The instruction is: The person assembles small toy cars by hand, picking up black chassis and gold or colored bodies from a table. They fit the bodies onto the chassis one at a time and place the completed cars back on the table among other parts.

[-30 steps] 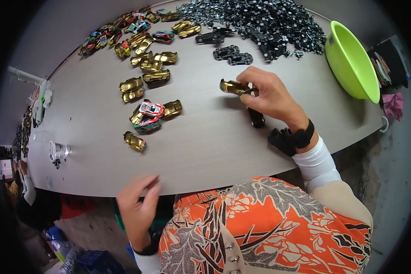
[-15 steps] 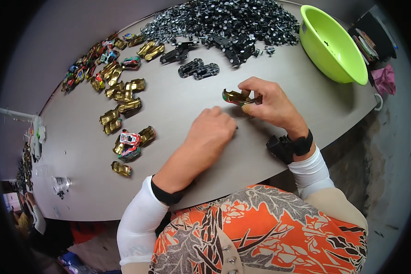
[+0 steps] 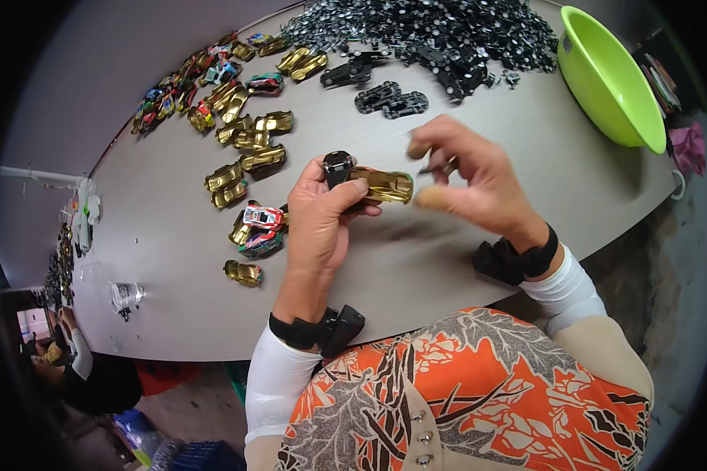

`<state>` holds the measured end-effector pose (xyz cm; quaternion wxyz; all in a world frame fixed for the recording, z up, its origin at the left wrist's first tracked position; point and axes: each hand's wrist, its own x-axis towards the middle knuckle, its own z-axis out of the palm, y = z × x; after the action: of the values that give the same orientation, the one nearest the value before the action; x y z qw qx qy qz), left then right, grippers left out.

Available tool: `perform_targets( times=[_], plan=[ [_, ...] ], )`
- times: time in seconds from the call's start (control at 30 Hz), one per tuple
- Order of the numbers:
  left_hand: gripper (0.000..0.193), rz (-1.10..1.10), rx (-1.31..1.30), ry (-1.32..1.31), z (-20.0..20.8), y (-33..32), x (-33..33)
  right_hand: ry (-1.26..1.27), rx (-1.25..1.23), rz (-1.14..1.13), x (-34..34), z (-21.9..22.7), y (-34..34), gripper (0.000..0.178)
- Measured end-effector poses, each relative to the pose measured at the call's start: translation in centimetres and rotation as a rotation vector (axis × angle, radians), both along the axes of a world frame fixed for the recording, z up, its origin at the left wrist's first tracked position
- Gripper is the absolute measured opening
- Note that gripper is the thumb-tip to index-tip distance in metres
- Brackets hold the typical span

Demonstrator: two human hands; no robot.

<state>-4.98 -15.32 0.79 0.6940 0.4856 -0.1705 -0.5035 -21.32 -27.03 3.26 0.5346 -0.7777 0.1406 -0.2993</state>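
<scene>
My left hand [image 3: 318,208] is closed round a gold toy car body [image 3: 385,187], its hollow underside turned up, under the thumb. A black toy car part [image 3: 338,166], perhaps a chassis, stands between the same fingers, beside the body. Just right of the body is my right hand [image 3: 479,184], thumb and forefinger spread, its fingertips blurred. A small dark piece [image 3: 438,168] shows among its curled fingers; its kind is unclear. Two black chassis [image 3: 390,100] lie beyond the hands. Gold car bodies [image 3: 255,137] are set out in small groups on the left.
A big heap of black and silver chassis parts [image 3: 448,35] covers the far side. A lime green basin [image 3: 609,86] stands at the far right. Coloured car bodies [image 3: 165,102] are piled far left. A clear cup [image 3: 126,296] lies left. Another person [image 3: 86,369] sits at the lower left.
The gold car body has passed from my right hand to my left. My left hand has turned up and now also holds a black part. The right hand has drawn off, its fingers spreading. The view has shifted.
</scene>
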Motion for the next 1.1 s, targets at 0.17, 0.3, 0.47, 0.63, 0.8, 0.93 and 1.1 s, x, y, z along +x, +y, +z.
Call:
perform_targets(
  times=[0.17,0.3,0.47,0.63,0.8,0.93,1.1],
  plan=[
    [0.030,-0.096,-0.045,-0.122,0.3,0.3,0.4,0.111,0.845,0.042,0.5,-0.7,-0.7,0.016],
    [0.025,-0.108,-0.004,-0.394,0.3,0.5,0.2,0.190,1.120,0.251,1.4,-2.6,0.8,0.017],
    [0.030,-0.095,-0.007,-0.102,-0.6,0.2,0.1,0.174,0.900,0.125,1.8,-2.5,0.7,0.019],
    [0.034,-0.187,-0.061,0.357,-1.1,-0.1,1.0,0.191,0.703,-0.021,2.6,-1.4,-0.1,0.022],
    [0.040,-0.194,-0.025,0.255,-1.7,0.1,0.9,0.238,0.508,0.015,3.0,-2.7,0.6,0.023],
    [0.038,-0.116,0.074,0.105,-1.3,0.3,1.0,0.157,0.685,0.021,2.9,-2.9,0.5,0.023],
    [0.030,-0.127,0.171,0.024,-0.6,0.3,1.0,0.107,1.028,0.085,2.5,-2.3,-0.2,0.025]
  ],
)
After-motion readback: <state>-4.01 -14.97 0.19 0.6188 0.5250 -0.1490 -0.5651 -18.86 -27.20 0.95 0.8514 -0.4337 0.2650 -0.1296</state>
